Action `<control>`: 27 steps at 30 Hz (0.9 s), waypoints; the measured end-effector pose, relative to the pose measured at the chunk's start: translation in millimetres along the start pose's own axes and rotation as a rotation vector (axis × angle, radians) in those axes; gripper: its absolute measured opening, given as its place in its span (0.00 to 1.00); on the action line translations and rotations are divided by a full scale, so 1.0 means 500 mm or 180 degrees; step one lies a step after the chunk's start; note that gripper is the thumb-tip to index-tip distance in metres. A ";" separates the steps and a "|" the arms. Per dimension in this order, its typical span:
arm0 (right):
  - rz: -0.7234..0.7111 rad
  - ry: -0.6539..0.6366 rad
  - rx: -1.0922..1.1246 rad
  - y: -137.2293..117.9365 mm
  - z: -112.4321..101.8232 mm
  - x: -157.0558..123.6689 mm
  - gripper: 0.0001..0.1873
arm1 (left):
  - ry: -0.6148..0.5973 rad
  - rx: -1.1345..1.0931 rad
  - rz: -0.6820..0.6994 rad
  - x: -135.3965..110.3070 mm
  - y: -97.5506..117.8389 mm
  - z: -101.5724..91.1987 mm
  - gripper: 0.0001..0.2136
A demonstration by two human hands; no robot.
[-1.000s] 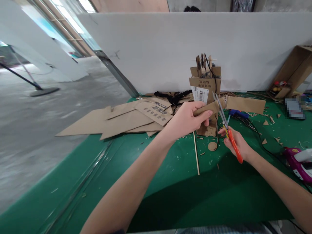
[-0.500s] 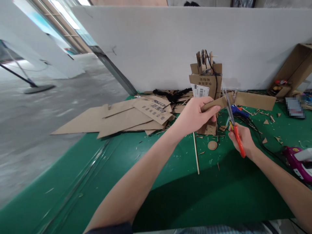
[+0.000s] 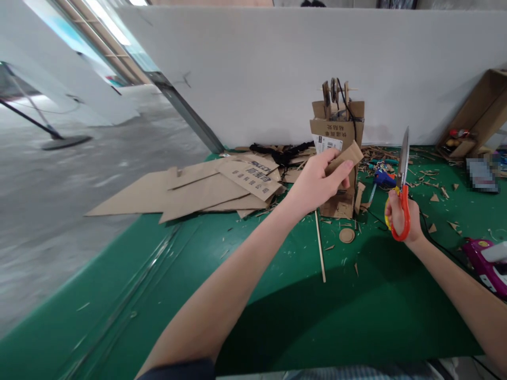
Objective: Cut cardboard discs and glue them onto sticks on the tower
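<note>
Between the thumb and fingers of my left hand (image 3: pixel 319 182) is a short strip of cardboard (image 3: pixel 350 155), raised in front of a cardboard box structure (image 3: pixel 339 132). My right hand (image 3: pixel 407 216) grips a pair of scissors (image 3: pixel 403 163) by red and yellow handles, with the blades pointing up and apparently closed. The scissors are apart from the strip, off to its right. On the green table (image 3: pixel 277 295) below my hands lie a thin wooden stick (image 3: pixel 320 248) and small cardboard discs (image 3: pixel 347 235).
Flat cardboard sheets (image 3: pixel 214 190) are piled at the left, with a black tangled thing (image 3: pixel 281 154) behind them. At the right are a blue glue gun (image 3: pixel 383 178), a magenta device (image 3: pixel 483 264), cardboard scraps and an open cardboard box (image 3: pixel 473 113). A white panel (image 3: pixel 253 74) rises behind.
The long piece of cardboard beyond the blades has come off the strip and no longer shows in the air. My right hand has moved right with the scissors, whose blades have come together.
</note>
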State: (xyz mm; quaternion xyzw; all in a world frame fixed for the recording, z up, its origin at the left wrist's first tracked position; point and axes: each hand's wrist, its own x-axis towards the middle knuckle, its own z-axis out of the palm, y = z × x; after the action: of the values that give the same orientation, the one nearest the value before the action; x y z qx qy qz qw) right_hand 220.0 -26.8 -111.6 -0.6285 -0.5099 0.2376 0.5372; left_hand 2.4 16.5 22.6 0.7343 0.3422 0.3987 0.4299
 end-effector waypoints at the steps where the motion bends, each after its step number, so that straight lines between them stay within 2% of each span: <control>1: 0.0173 0.0086 0.0158 -0.001 0.002 0.001 0.32 | -0.0056 -0.0079 -0.0026 0.001 -0.002 0.000 0.10; 3: 0.0430 0.0131 0.0480 -0.002 0.007 0.002 0.31 | -0.0145 -0.0302 -0.0092 0.002 -0.005 0.001 0.10; 5: 0.0394 -0.0013 0.0582 -0.001 0.010 0.000 0.31 | -0.0196 -0.0597 -0.0210 0.002 -0.007 0.001 0.10; 10: -0.0433 -0.0395 0.0390 0.000 0.009 -0.017 0.27 | -0.0302 -0.1266 -0.0461 0.003 -0.011 -0.002 0.16; 13: -0.0892 -0.0562 0.0390 -0.013 0.008 -0.031 0.25 | -0.0207 -0.1345 -0.0381 0.006 -0.013 -0.007 0.16; 15: -0.1023 -0.0691 0.0380 -0.022 0.007 -0.039 0.25 | -0.0116 -0.1371 -0.0240 0.005 -0.014 -0.012 0.13; 17: -0.1015 -0.0879 0.0409 -0.029 0.005 -0.044 0.25 | -0.0003 -0.1358 -0.0044 0.001 -0.013 -0.018 0.12; 22: -0.0928 -0.1514 0.0500 -0.028 0.000 -0.048 0.24 | 0.0184 -0.1193 0.0326 -0.016 -0.013 -0.036 0.17; 27: -0.0760 -0.1675 0.0638 -0.029 0.008 -0.055 0.25 | 0.0434 -0.1241 0.0362 -0.020 -0.021 -0.037 0.19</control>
State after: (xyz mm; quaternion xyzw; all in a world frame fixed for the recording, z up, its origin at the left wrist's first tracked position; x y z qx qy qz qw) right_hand 200.9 -51.0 -106.1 -0.4249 -0.6758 0.3766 0.4701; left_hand -19.8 18.6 16.1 0.6266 0.2449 0.5297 0.5164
